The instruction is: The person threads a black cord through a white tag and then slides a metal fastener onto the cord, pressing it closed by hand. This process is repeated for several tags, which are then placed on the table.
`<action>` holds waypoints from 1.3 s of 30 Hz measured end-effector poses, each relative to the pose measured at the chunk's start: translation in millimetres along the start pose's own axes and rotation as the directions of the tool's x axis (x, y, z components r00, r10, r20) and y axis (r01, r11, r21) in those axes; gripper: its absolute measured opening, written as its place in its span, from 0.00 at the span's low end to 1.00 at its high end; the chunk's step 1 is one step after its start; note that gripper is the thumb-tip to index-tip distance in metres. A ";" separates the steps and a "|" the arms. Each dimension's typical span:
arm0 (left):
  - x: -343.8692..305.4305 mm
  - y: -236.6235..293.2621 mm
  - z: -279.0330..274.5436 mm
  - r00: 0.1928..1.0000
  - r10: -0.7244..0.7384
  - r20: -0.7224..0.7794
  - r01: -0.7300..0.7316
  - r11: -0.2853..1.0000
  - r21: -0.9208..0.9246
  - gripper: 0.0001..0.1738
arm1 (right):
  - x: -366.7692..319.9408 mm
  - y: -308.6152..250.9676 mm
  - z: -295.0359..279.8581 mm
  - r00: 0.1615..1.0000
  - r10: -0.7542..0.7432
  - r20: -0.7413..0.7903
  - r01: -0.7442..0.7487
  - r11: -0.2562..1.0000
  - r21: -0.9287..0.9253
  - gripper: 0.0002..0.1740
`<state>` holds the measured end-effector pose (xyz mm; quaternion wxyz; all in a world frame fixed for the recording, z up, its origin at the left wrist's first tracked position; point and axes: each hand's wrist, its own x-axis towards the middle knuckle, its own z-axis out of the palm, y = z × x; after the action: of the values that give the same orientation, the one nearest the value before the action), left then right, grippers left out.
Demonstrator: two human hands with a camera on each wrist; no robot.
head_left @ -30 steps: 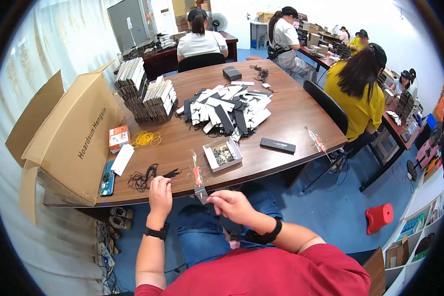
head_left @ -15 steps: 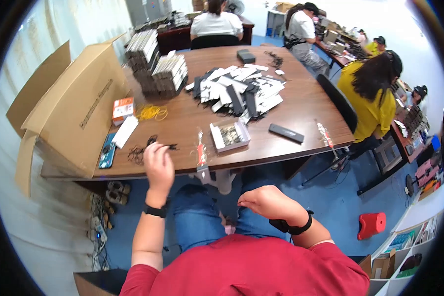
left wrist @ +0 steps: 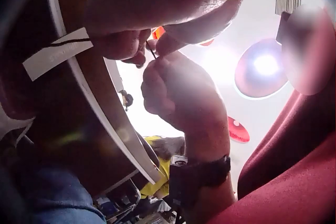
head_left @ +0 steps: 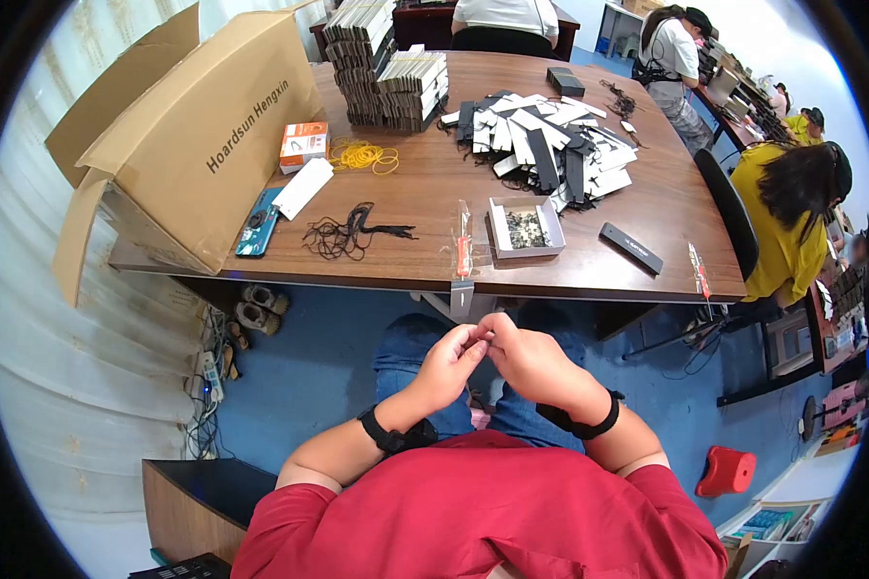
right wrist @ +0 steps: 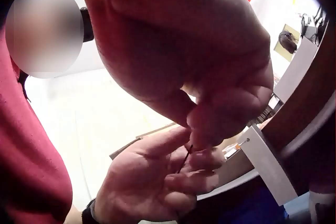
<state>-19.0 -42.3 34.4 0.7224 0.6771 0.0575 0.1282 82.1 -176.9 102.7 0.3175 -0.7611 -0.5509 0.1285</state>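
Observation:
Both hands meet over the lap, just in front of the table edge. My left hand and my right hand touch at the fingertips. A thin black cord runs between them, pinched by the fingers of each; much of it is hidden behind the fingers. Just beyond the hands, a grey tag hangs at the table edge, below a clear strip with a red part. In the left wrist view a dark strand crosses this tag. A bundle of black cords lies on the table, left of the strip.
On the table stand a white box of small parts, a heap of black and white tags, stacked tags and yellow bands. A large carton stands at left beside a phone. Other people sit beyond.
The right hand has let go of the hanging tag and drawn back. The left hand has come from the cord bundle to meet it over the lap. The head view has shifted.

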 end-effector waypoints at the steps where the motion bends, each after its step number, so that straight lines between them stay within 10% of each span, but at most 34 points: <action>1: 0.1 -2.5 -0.6 1.000 -0.010 -0.007 0.009 1.000 -0.015 0.14 | 2.6 1.6 -1.3 1.000 -0.005 0.004 0.005 1.000 0.013 0.15; 7: 5.9 6.4 -18.4 0.992 -0.129 0.013 0.128 0.991 0.029 0.08 | 24.4 3.2 -22.9 0.975 0.159 0.154 -0.170 0.984 0.061 0.15; 10: 4.9 23.4 -20.0 0.965 -0.263 0.000 0.259 0.951 -0.167 0.06 | 45.5 29.1 -35.3 0.974 0.210 -0.081 -0.191 0.963 0.192 0.09; 13: 2.7 24.3 -20.9 0.945 -0.328 -0.021 0.314 0.919 -0.240 0.05 | 78.6 58.4 -50.0 0.861 -0.030 -0.507 -0.118 0.959 -0.258 0.07; 20: 4.7 30.8 -22.1 0.941 -0.320 0.107 0.337 0.898 -0.281 0.04 | 116.2 89.5 -61.4 0.913 0.334 -0.236 -0.408 0.707 -0.578 0.15; 24: 3.8 36.4 -23.4 0.951 -0.296 0.091 0.309 0.901 -0.304 0.02 | 129.1 114.7 -41.4 0.921 0.279 -0.271 -0.389 0.666 -0.636 0.06; 33: 4.1 33.1 -21.4 0.972 -0.232 -0.046 0.203 0.919 -0.338 0.05 | 109.3 108.5 -38.6 0.774 -0.092 -0.626 -0.249 0.866 -0.434 0.07; 39: 10.9 45.4 -18.9 0.969 -0.151 -0.194 0.078 0.938 -0.338 0.05 | 86.9 74.5 -38.1 0.621 0.181 -0.763 -0.094 0.983 0.158 0.05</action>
<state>-18.3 -19.0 79.0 0.8205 0.5247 0.1537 0.1667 190.5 -124.2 98.7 0.5506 -0.7650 -0.2941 -0.1584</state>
